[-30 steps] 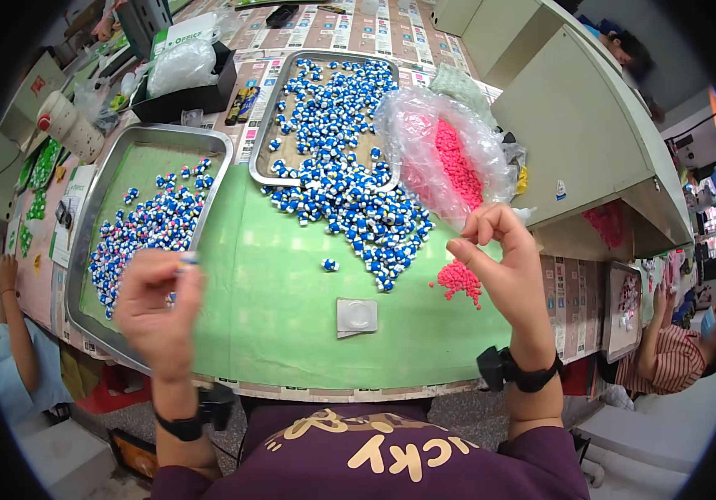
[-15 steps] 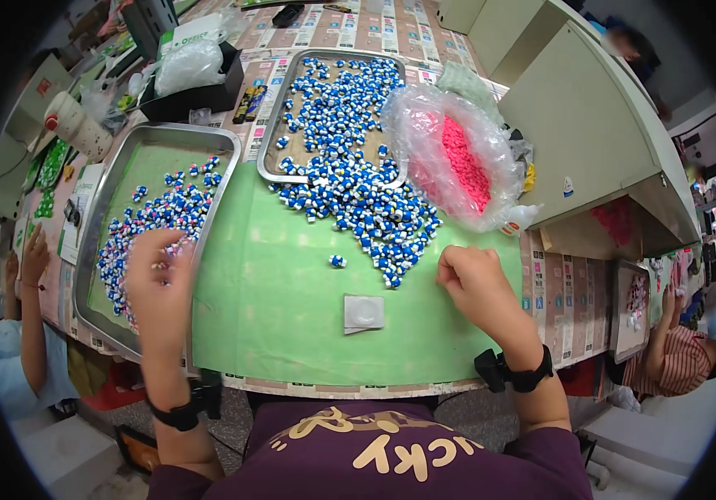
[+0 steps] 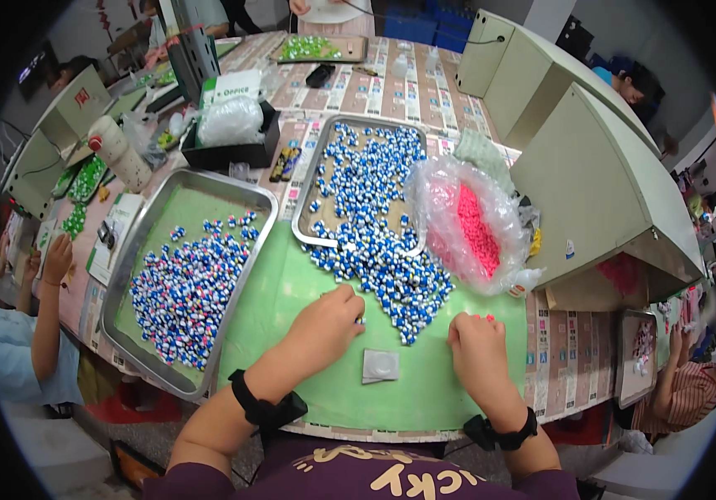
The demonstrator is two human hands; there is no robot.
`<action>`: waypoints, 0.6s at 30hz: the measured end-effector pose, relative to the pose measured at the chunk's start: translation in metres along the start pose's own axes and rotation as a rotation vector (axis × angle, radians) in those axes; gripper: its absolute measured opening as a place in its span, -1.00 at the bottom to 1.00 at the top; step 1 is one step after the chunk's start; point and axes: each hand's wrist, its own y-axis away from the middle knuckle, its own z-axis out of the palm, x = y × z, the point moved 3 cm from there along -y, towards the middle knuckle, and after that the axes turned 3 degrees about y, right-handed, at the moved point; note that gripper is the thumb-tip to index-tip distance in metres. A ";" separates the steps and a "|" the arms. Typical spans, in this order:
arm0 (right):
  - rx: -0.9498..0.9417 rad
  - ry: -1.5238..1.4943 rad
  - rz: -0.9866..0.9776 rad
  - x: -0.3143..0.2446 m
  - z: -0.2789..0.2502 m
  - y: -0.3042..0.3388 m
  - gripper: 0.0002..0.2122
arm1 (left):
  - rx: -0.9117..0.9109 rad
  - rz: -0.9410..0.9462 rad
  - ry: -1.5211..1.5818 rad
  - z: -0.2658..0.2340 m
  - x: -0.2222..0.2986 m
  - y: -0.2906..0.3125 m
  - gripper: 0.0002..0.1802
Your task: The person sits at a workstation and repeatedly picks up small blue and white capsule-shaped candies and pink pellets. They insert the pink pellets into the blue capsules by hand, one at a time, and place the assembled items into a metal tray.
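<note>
My left hand (image 3: 325,327) reaches over the green mat (image 3: 316,400), its fingers closed at a small blue-and-white piece (image 3: 360,320) that partly shows at the fingertips. Opposite it, my right hand (image 3: 479,354) is curled, with small pink pieces (image 3: 483,317) showing at the far edge of its fingers. Between and beyond the hands, a heap of blue-and-white pieces (image 3: 404,292) spills from a metal tray (image 3: 298,208). A square whitish pad (image 3: 380,367) lies on the mat nearer to me.
At left stands a larger metal tray (image 3: 116,308) of blue-and-white pieces with pink bits. A clear plastic bag (image 3: 437,221) of pink pieces (image 3: 479,237) lies right of the heap. Beyond are a black box (image 3: 229,154), a bottle (image 3: 120,154) and a beige cabinet (image 3: 591,183). Other people sit at both sides.
My left hand has moved from over the left tray to the single piece beside the heap. Pink pieces now show at my right fingers. The view has tilted up.
</note>
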 end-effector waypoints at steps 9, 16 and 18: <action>-0.167 -0.111 0.034 0.006 -0.011 -0.007 -0.90 | 0.026 -0.084 0.745 -0.033 0.033 0.013 -0.74; 0.115 -0.818 -0.266 -0.058 -0.064 -0.021 -0.77 | -0.199 -0.256 1.387 -0.006 0.046 0.015 -0.76; 0.234 -0.753 -0.360 -0.065 -0.067 -0.020 -0.76 | -0.206 -0.255 1.409 -0.005 0.048 0.015 -0.74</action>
